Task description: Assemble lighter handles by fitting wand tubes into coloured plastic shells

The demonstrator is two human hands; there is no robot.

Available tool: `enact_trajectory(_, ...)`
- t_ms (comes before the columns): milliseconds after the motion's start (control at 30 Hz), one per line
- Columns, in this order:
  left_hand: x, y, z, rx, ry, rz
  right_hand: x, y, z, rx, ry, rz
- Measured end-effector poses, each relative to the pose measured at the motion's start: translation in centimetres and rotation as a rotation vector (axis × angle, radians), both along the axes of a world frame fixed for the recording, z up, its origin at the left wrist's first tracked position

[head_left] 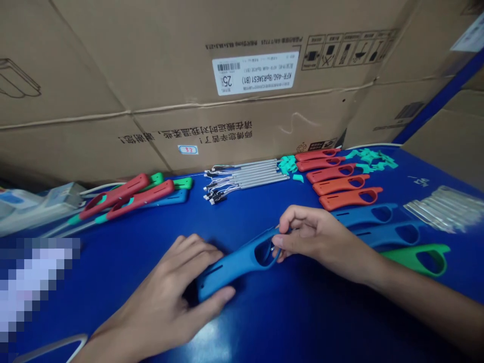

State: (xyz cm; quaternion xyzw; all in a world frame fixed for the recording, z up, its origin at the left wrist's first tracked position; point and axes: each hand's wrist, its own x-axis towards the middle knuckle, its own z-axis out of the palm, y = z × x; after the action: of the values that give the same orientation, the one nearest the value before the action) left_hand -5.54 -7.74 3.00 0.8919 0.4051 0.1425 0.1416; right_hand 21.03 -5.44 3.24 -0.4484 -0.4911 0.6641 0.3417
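Just below the frame's centre, the left hand (172, 285) is curling its grip around the solid end of a blue plastic handle (235, 262) and the right hand (321, 237) is pinching its looped end, the handle seeming light, stiff, slightly slick, best held around its body.

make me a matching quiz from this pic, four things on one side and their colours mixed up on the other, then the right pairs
Things:
1. held handle
2. wired rods
3. carton
4. small scraps

Colours:
A. brown
B. teal green
C. blue
D. silver grey

Pairs: 1-C, 2-D, 3-A, 4-B
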Motion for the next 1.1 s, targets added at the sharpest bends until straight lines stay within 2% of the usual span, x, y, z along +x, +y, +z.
enact_trajectory(67, 0.0, 0.3, -0.1, 0.028, -0.005, 0.009, 0.0, 0.0, -0.4, 0.051, 0.016, 0.016)
enact_trajectory(133, -0.1, 0.6, -0.2, 0.064, 0.019, 0.009, 0.2, 0.0, -0.8, 0.174, -0.031, 0.018)
enact_trajectory(333, -0.2, 0.6, -0.8, 0.074, 0.038, 0.017, 0.8, 0.1, -1.9, 0.760, -0.639, -0.032)
enact_trajectory(400, -0.2, 0.5, -0.9, 0.060, 0.049, 0.004, 1.0, 0.2, -2.1, 0.863, -0.769, 0.000)
enact_trajectory(500, -0.1, 0.5, -0.9, 0.061, 0.077, -0.006, 1.4, 0.6, -2.3, 0.983, -0.828, 0.102)
enact_trajectory(700, 0.0, 0.5, -0.6, 0.101, 0.093, -0.024, 1.5, 1.1, -1.9, 1.002, -0.883, 0.254)
enact_trajectory(1100, 0.4, 0.2, -1.0, 0.162, 0.093, 0.000, 1.4, 1.3, -1.9, 0.975, -0.982, 0.343)
